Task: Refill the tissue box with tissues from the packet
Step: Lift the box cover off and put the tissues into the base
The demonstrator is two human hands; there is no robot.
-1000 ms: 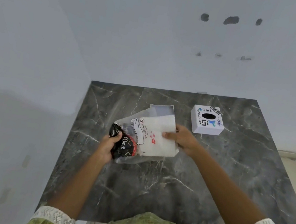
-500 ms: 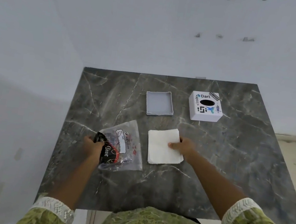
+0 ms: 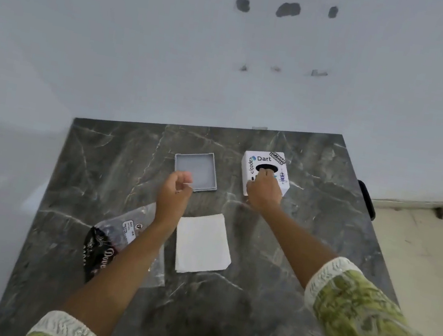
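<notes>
The white tissue box (image 3: 266, 160), with printed stickers and a dark oval hole on top, stands at the back right of the marble table. My right hand (image 3: 264, 191) lies over its near side, fingers on top and one fingertip at the hole. A stack of white tissues (image 3: 203, 243) lies flat in the middle of the table. Left of it the clear plastic packet (image 3: 121, 236) with a black printed end lies partly under my left forearm. My left hand (image 3: 176, 192) hovers, loosely curled and holding nothing, at the near left corner of a shallow grey box tray (image 3: 200, 169).
The dark marble table (image 3: 304, 238) fills a corner between white walls at the back and left. Its right edge drops to a light floor. My green patterned sleeves are at the bottom of the view.
My left hand has let go of the packet and moved up to the grey tray. My right hand has left the tissue stack and reached onto the tissue box.
</notes>
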